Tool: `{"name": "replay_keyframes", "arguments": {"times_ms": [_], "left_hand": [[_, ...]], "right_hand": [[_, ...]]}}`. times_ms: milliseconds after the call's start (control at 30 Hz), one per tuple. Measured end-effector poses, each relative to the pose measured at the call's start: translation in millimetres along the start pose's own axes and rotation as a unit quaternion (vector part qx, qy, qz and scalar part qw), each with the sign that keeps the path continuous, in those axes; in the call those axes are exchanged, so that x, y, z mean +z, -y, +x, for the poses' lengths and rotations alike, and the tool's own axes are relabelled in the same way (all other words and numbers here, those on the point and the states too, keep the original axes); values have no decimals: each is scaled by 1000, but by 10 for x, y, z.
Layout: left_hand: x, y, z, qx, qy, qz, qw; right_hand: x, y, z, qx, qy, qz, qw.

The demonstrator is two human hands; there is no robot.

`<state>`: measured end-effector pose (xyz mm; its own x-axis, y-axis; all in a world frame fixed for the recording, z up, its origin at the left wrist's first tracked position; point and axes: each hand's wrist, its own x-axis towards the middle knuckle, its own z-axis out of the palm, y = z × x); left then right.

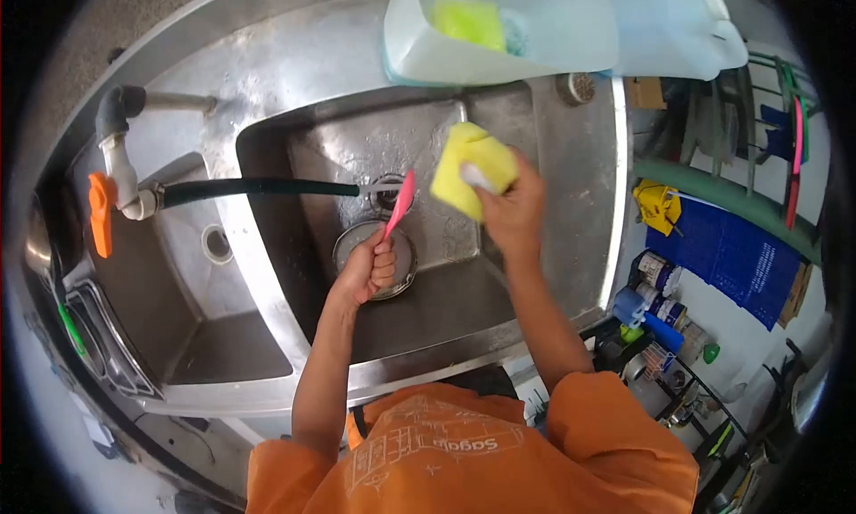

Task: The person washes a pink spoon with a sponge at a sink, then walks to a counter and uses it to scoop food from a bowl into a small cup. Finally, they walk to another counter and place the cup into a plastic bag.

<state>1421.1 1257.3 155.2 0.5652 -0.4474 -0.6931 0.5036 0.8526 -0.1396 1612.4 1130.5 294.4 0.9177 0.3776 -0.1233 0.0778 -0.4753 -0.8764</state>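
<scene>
Left hand (367, 269) in a snug fist round the handle of a pink utensil (406, 196), head jutting free past the fingers, probably so its faces are reachable! Just to its right, the right hand (513, 193) pinches a yellow sponge (456, 155), thumb pressed on the visible side, other fingers mostly hidden behind; a white blob (473, 172) by that thumb might be foam. Sponge and utensil hang near each other, not touching, both over the basin (446, 296), presumably so drips land inside. Beneath the left hand sits a round dish (402, 269), partly covered from view. From left of both hands, a dark hose (259, 188) reaches in, its end near the utensil, likely to bring water there. Beyond the right hand, a cut container (571, 50) stands on the surface (308, 50), seemingly for easy reach.
</scene>
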Motion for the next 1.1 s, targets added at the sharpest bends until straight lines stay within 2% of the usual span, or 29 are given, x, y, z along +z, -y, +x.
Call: {"name": "replay_keyframes", "arguments": {"times_ms": [33, 67, 100, 133, 233, 333, 400, 433, 467, 533, 600, 667, 700, 733, 767, 800, 833, 867, 933, 967, 1000, 1100], "left_hand": [[45, 8, -31, -2, -7, -2, 1000], [104, 12, -53, -6, -4, -12, 1000], [153, -6, -70, -6, 1, -20, 1000], [194, -15, -92, -6, -3, -20, 1000], [345, -65, -184, 21, -74, 29, 997], [413, -41, -294, -7, -30, 85, 996], [572, -30, -370, -14, -43, 117, 992], [643, -15, -384, -18, -54, 150, 987], [682, 19, -377, -20, -56, 152, 987], [764, 87, -364, 51, -79, 189, 977], [802, 94, -369, 68, -100, 186, 975], [792, 88, -383, 80, -87, 145, 982], [763, 85, -396, 79, -86, 146, 982], [710, 84, -405, 68, -71, 129, 987], [666, 89, -402, 55, -58, 112, 990], [638, 112, -391, 52, -61, 111, 991], [624, 139, -374, 74, -69, 128, 986], [607, 150, -353, 98, -77, 148, 981], [502, 139, -315, 99, -70, 156, 980], [452, 145, -302, 102, -63, 159, 980], [426, 161, -293, 100, -62, 157, 981], [359, 201, -263, 54, -46, 79, 994]], "right_hand": [[198, -164, -34, -2, -9, -23, 1000], [354, -359, -105, -49, 0, -39, 998], [528, -565, -174, -106, 28, -36, 993], [640, -665, -186, -217, 81, -57, 971], [687, -658, -343, -245, 151, -114, 951], [650, -810, -263, -311, 125, -177, 925], [666, -1100, -142, -404, 144, -84, 899], [645, -1047, -23, -442, 158, -88, 878], [661, -1096, 59, -441, 157, -86, 879], [689, -1142, 190, -457, 183, -22, 870], [778, -1163, 193, -420, 176, 27, 890], [852, -1176, 114, -210, 99, 76, 970], [871, -1117, 80, -96, 72, 129, 984], [1023, -1220, 105, -96, 72, 130, 984], [1241, -1394, 130, -2, -61, 182, 981], [1148, -1193, 140, 164, -40, 325, 930], [1052, -975, 154, 325, -72, 455, 826], [1070, -1048, 133, 327, -74, 456, 824], [1162, -1393, 80, 412, -55, 620, 666], [1212, -1674, 46, 453, -17, 655, 604], [1222, -1712, 17, 454, -19, 653, 605], [1281, -1713, -18, 443, -172, 620, 624]]}}
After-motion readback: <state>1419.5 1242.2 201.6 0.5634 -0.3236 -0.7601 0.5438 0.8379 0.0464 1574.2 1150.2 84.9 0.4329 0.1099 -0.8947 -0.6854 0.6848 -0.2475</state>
